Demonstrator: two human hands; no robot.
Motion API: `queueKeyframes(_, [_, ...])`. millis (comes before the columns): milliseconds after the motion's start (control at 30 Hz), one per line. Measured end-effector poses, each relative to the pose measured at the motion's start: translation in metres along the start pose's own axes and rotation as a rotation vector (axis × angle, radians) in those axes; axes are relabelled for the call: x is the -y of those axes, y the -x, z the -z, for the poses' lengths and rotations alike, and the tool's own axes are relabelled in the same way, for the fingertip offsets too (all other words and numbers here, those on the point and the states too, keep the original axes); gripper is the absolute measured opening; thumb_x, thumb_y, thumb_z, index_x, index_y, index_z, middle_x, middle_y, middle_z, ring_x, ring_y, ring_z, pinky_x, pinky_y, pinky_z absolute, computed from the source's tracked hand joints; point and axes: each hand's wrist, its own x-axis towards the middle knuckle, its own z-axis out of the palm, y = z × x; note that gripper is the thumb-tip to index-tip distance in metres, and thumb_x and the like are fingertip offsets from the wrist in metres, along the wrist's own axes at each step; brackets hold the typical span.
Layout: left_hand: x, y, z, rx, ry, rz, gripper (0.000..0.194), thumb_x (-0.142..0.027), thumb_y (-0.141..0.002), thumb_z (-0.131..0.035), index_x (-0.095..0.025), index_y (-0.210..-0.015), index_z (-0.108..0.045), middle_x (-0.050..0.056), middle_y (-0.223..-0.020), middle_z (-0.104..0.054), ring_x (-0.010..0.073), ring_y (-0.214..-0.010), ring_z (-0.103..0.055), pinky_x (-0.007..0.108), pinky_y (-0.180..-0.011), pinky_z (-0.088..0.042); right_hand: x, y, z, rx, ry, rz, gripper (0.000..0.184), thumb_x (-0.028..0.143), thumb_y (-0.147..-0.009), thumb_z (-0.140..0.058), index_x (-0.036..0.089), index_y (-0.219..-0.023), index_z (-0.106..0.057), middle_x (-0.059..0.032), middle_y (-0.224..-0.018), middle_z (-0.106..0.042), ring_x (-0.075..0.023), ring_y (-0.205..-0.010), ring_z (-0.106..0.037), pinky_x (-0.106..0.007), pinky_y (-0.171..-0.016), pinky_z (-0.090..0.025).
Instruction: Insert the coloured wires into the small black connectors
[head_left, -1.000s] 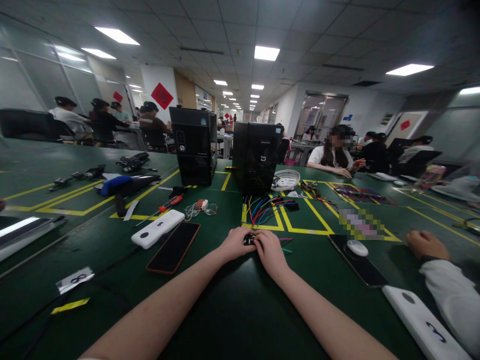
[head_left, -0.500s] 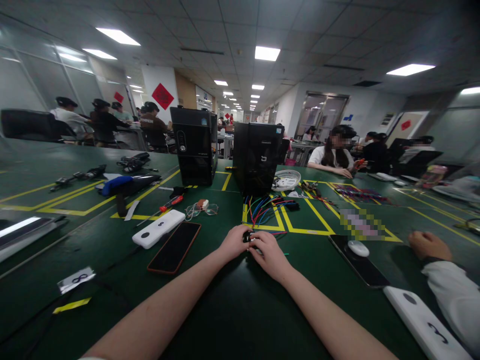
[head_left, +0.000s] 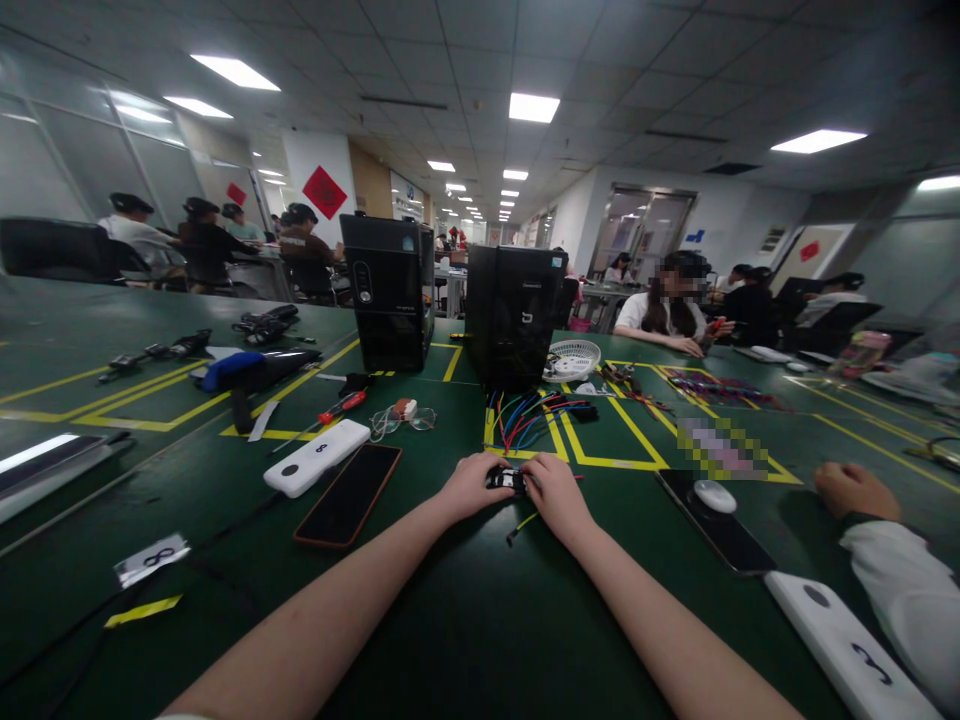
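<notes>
Yellow-green wire (head_left: 526, 522): black-tipped, on the table (head_left: 480, 620) beside the right hand (head_left: 556, 495); could be dragged if that wrist sweeps nearward.
Right hand: fingers together on the right end of the small black-and-white part (head_left: 508, 479); exact pinch hidden.
Left hand (head_left: 472, 485): fingers clamped on the left end.
Small black-and-white part: between both hands; resting or lifted, cannot tell. Risk: slipping or springing loose, should one pinch ease while the other pulls.
Wire bundle (head_left: 517, 420): red, blue strands fanned just beyond the fingers; may tangle if knuckles push forward.
Black computer case (head_left: 517, 310): upright behind the bundle, apart from both hands.
</notes>
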Motion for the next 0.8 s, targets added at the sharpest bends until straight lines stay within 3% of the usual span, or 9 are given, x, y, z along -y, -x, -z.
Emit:
queueKeyframes(367, [0.000,-0.001,-0.002,0.002,-0.019,0.018,0.036,-0.037,-0.071,-0.069,-0.022,-0.102,-0.061,0.004,-0.105,-0.064,0.0251,-0.100,-0.056,0.037,-0.089,-0.041,0.002,0.001,-0.006,-0.036,-0.049,-0.046,0.014,0.013,-0.085,-0.041,0.019,-0.083,-0.054,-0.0056,-0.085,-0.054,-0.0194,-0.083,-0.049,-0.033,-0.075,-0.041])
queueKeyframes(567, [-0.002,0.000,0.000,0.007,-0.014,0.022,0.037,-0.037,-0.071,-0.069,-0.022,-0.103,-0.061,0.004,-0.107,-0.063,0.0253,-0.101,-0.056,0.037,-0.089,-0.041,-0.001,-0.001,0.003,-0.100,-0.099,-0.140,0.014,0.015,-0.087,-0.037,0.018,-0.086,-0.051,-0.0060,-0.085,-0.053,-0.0191,-0.082,-0.050,-0.033,-0.076,-0.042])
queueKeyframes(667, [-0.001,0.000,-0.001,-0.008,-0.006,0.027,0.037,-0.037,-0.070,-0.069,-0.021,-0.102,-0.061,0.004,-0.106,-0.063,0.0249,-0.100,-0.056,0.037,-0.088,-0.041,0.003,0.000,0.009,-0.061,-0.117,-0.069,0.012,0.016,-0.086,-0.041,0.018,-0.087,-0.053,-0.0056,-0.085,-0.055,-0.0186,-0.083,-0.051,-0.033,-0.076,-0.042])
queueKeyframes(800, [0.001,-0.001,-0.003,-0.044,0.002,0.010,0.030,-0.033,-0.071,-0.068,-0.019,-0.097,-0.062,0.005,-0.100,-0.064,0.0236,-0.095,-0.057,0.034,-0.085,-0.043,0.015,0.003,0.013,0.094,-0.147,0.101,0.012,0.016,-0.085,-0.045,0.019,-0.085,-0.056,-0.0051,-0.085,-0.058,-0.0171,-0.083,-0.052,-0.031,-0.075,-0.043])
